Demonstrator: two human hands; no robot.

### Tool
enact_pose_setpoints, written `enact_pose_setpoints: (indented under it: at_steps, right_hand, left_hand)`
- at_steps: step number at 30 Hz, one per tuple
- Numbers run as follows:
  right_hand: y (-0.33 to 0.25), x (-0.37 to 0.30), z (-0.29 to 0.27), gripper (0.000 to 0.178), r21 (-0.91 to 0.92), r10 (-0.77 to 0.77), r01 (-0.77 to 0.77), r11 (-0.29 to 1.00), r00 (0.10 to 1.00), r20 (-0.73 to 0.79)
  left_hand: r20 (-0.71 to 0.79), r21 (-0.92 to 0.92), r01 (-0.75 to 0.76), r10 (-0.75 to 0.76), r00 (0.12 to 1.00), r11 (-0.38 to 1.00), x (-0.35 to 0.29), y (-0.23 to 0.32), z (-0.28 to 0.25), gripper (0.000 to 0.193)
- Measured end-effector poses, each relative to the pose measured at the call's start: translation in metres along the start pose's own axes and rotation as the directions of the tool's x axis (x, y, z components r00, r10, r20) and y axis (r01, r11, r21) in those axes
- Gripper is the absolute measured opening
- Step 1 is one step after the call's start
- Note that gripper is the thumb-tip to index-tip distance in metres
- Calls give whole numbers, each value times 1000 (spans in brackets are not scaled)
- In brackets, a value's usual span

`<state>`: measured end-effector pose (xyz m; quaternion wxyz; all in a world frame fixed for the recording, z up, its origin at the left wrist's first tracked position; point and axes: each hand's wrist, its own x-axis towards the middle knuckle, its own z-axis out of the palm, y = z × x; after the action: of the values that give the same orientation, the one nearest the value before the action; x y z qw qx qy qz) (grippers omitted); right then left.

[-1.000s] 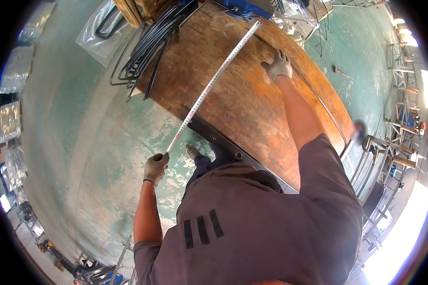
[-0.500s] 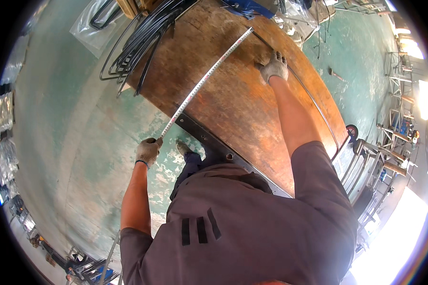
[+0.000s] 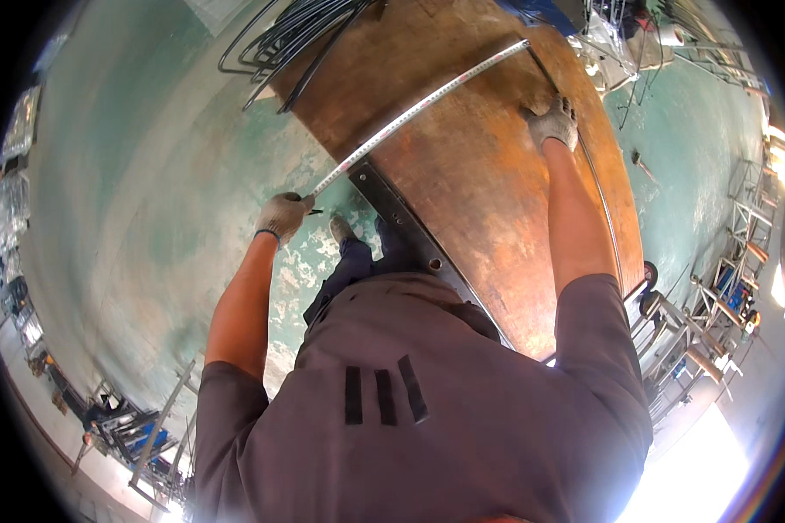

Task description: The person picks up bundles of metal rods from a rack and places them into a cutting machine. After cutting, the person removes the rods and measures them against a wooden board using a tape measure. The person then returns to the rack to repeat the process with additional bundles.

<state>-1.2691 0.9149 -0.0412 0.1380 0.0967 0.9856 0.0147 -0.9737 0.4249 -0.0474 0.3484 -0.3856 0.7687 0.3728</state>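
Observation:
My left hand (image 3: 285,216), in a pale knitted glove, is closed around the case end of a tape measure at the table's near left side. The extended white tape blade (image 3: 423,103) runs slantwise across the brown worktable (image 3: 462,174) to its far side. There the blade's tip meets the end of a thin dark metal rod (image 3: 597,179). My right hand (image 3: 554,125), gloved too, rests on the tabletop with its fingers hooked over this rod and its thumb spread aside. The rod lies along the table's right edge; part of it is hidden under that hand.
A bundle of bent black rods (image 3: 301,44) hangs over the table's far left corner. A dark steel bar (image 3: 401,222) with holes edges the near side. Metal racks (image 3: 698,322) and a wheel stand at the right. A hammer-like tool (image 3: 644,166) lies on the green floor.
My view has turned, so the table sits further right. The tape now slants more flatly, its far tip at the rod's end. Both hands keep their holds.

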Motion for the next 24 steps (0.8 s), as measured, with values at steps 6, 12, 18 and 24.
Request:
enact_pose_setpoints:
  at_steps: [6, 12, 18, 24]
  right_hand:
    - [-5, -3, -6, 111, 14, 16, -16, 1000, 1000, -10]
    - [-8, -5, -11, 109, 22, 34, -36, 999, 998, 57]
    - [-2, -11, -7, 101, 80, -12, 17, 997, 998, -63]
    - [-22, -139, -18, 58, 744, -259, 262, 614, 958, -123]
  left_hand:
    - [30, 71, 83, -85, 996, 994, -2, 11, -4, 51]
    - [6, 85, 1, -1, 1000, 996, 6, 0, -5, 48]
    - [23, -37, -104, 105, 994, 994, -41, 8, -11, 44]
    - [-33, -215, -234, 233, 972, 948, -119, 2, 39, 35]
